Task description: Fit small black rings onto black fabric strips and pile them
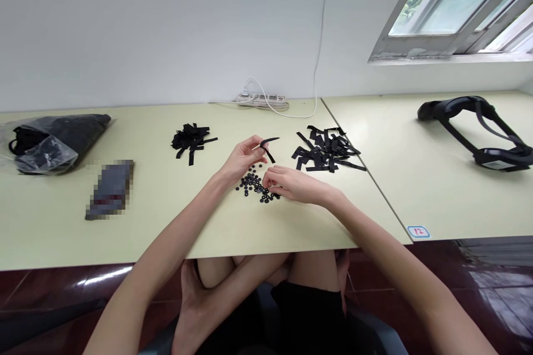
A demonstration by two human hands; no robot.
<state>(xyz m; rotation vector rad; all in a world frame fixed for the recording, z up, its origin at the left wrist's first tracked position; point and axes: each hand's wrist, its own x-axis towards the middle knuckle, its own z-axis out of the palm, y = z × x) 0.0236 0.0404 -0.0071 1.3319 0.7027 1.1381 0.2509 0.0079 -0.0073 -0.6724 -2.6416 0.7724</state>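
Note:
My left hand [245, 158] is raised a little above the table and pinches a folded black strap piece [268, 147] between its fingertips. Just below it lies a small heap of black round buttons [255, 184] on the pale table [233, 222]. My right hand [287, 183] rests at the right side of that heap with its fingertips pinched together among the buttons; what they hold is too small to make out. A large pile of black strap pieces [327, 150] lies to the right of my hands, and a smaller pile [191, 138] lies to the left.
A clear plastic bag with black contents [50, 141] sits at the far left, with a blurred dark flat object [110, 188] near it. A white power strip [262, 101] lies against the wall. A black headset [478, 127] rests on the adjoining table at the right.

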